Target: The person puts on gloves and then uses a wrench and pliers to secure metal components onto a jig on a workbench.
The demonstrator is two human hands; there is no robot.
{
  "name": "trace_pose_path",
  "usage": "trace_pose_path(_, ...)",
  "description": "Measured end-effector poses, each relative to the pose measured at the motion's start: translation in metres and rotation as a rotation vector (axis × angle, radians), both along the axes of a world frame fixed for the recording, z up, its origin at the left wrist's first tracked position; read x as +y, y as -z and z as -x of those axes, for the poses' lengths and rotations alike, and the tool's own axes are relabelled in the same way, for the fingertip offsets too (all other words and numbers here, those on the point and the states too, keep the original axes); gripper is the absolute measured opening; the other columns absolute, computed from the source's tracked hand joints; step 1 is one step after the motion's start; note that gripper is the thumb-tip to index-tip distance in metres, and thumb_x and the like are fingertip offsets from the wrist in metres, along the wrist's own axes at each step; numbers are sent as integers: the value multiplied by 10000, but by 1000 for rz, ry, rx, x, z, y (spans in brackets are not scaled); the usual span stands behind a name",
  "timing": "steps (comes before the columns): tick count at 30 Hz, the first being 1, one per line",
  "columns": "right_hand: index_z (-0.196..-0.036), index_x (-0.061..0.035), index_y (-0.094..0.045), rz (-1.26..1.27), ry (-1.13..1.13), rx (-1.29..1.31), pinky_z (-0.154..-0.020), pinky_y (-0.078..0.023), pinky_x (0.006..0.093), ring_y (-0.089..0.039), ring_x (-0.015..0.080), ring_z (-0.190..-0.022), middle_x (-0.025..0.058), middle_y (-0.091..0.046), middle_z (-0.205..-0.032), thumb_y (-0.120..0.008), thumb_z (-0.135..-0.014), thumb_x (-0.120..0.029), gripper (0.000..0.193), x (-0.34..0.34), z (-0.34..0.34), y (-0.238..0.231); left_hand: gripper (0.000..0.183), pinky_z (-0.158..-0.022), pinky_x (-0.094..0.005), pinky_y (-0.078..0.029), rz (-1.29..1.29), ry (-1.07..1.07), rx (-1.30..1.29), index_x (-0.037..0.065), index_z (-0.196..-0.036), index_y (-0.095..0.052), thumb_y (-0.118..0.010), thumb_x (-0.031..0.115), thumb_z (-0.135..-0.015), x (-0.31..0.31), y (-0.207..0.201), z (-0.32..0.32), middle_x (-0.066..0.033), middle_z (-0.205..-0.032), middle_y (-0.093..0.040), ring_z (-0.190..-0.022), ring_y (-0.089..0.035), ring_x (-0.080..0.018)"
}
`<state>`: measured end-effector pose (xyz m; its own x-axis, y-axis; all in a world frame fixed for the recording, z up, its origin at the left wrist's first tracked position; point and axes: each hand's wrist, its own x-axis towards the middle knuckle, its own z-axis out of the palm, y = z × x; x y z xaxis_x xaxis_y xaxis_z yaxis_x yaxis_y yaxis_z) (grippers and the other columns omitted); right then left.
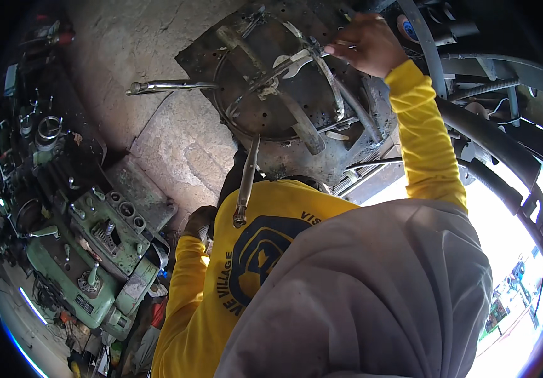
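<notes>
My right hand (369, 45) reaches over the far right of a dark steel plate (221, 47), its fingers closed near a metal bar (293, 63). What they pinch is too small to name. On the plate lies a round metal ring (217, 94) with bars and a pipe (300, 120) across it. One pair of locking pliers (171, 87) sticks out from the ring's left side; a second pair of locking pliers (247, 179) points toward me from its near edge. My left hand (201, 222) is low beside my body, in shadow, its fingers mostly hidden.
A green machine (85, 277) with levers and knobs stands at the left. Between it and the plate runs a rough concrete floor (186, 148). Curved metal bars and pipes (489, 142) crowd the right side. Grey cloth (372, 296) covers much of the lower view.
</notes>
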<state>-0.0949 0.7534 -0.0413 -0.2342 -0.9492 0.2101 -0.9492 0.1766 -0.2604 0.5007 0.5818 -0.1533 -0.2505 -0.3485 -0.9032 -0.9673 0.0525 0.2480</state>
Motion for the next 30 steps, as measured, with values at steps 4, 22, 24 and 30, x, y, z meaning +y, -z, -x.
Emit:
trace_pose_path(4, -802, -112, -736, 9, -211, -28, -796, -452, 428, -605, 292, -792, 87, -676, -741, -694, -815, -321, 214, -29, 4, -25, 297, -835, -316, -528, -2, 4, 0, 68, -1080, -721, -630, 259, -870, -4, -1, 2, -66, -1038, -718, -927, -660, -148)
trace_pose_path(22, -812, -56, -700, -162, -401, -28, -868, -439, 487, -602, 338, -862, 151, -666, -836, -702, -708, -241, 212, -115, 23, -4, 297, -836, -336, -527, -1, -13, 11, 71, -1067, -718, -629, 268, -863, 6, -8, -8, -85, -1034, -716, -934, -661, -178)
trace_pose_path(24, -837, -37, -694, -326, -318, -17, -803, -467, 475, -616, 360, -808, 164, -667, -820, -700, -713, -231, 230, -118, 15, -10, 297, -836, -338, -527, 5, -14, 10, 71, -1065, -717, -629, 269, -862, 6, -8, -7, -87, -1033, -716, -935, -661, -181)
trace_pose_path(30, -782, -74, -702, -105, -230, -31, -736, -475, 447, -624, 371, -734, 148, -656, -725, -722, -762, -339, 267, -78, 9, -5, 297, -836, -344, -527, 4, 0, 31, 72, -1061, -716, -629, 272, -859, 8, -3, -4, -93, -1032, -716, -937, -662, -191)
